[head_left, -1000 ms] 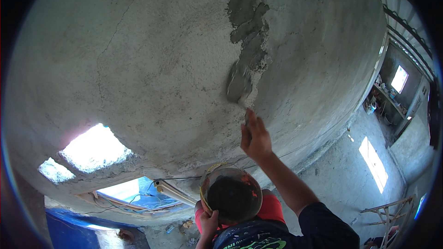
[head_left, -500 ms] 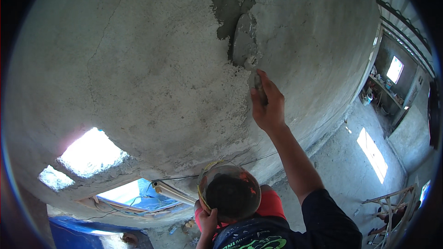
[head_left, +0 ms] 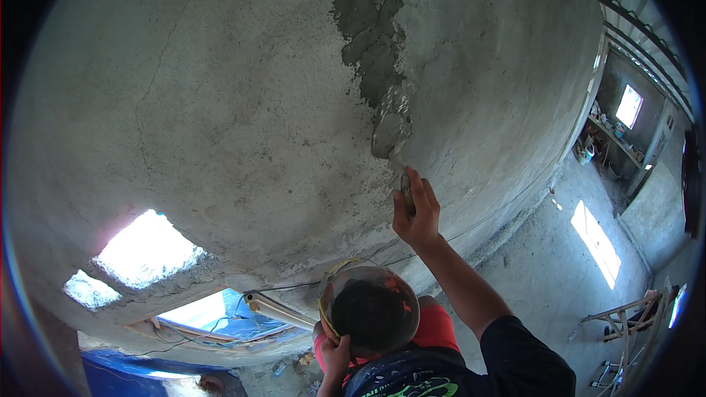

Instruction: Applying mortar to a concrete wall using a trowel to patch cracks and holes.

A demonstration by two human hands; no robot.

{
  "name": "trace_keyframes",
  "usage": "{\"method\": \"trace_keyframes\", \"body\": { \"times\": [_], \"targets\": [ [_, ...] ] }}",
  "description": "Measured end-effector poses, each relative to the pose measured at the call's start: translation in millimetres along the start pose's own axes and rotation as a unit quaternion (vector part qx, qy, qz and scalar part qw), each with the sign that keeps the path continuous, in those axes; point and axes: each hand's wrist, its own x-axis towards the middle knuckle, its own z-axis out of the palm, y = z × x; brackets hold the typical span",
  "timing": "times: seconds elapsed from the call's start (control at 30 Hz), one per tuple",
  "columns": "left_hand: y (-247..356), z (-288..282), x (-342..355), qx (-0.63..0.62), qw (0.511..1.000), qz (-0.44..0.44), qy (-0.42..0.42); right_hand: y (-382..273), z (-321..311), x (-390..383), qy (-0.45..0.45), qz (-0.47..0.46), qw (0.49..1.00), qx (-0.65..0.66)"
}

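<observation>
Head view: the right hand (head_left: 419, 209) grasps a trowel (head_left: 391, 131) by the dark mortar strip's (head_left: 364, 26) lower end on the wall (head_left: 243, 117); the left hand (head_left: 336, 355) grips a bucket's (head_left: 407, 323) rim. Light, even pressure should smooth best.

Right grip (head_left: 417, 209) curled, arm (head_left: 463, 283) raised outward; left grip (head_left: 336, 356) low, clasping (thumb (head_left: 343, 340) uppermost).

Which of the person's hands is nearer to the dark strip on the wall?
Right. The right hand grips the trowel just below the dark strip; the left hand is farther below, holding the bucket by its rim.
</observation>
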Motion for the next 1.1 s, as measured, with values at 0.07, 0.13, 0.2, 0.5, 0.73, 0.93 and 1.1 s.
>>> {"method": "trace_keyframes", "body": {
  "times": [0.07, 0.13, 0.2, 0.5, 0.73, 0.93, 1.1],
  "targets": [
    [-4, -2, 2, -0.017, 1.000, -0.012, -0.001, 11, 10, -5, 0.029, 0.000, 1.000, -0.009],
    [-3, -1, 2, 0.008, 1.000, 0.014, -0.003, 23, 18, -12, -0.016, 0.034, 0.999, -0.030],
    [3, -1, -3, 0.003, 1.000, 0.000, 0.004, 23, 23, -21, -0.019, 0.041, 0.998, -0.031],
    [5, 2, -3, 0.010, 1.000, 0.006, 0.007, -5, -15, -162, -0.157, 0.179, 0.971, -0.023],
    [22, 2, -9, 0.023, 0.999, -0.017, 0.024, -12, -90, -171, -0.382, 0.365, 0.829, 0.184],
    [8, -2, -8, -0.050, 0.998, -0.020, -0.016, 3, -128, -138, -0.641, 0.403, 0.630, 0.172],
    [3, 0, -12, -0.008, 1.000, -0.017, 0.021, -3, -122, -131, -0.770, 0.255, 0.582, 0.060]
  ]
}}
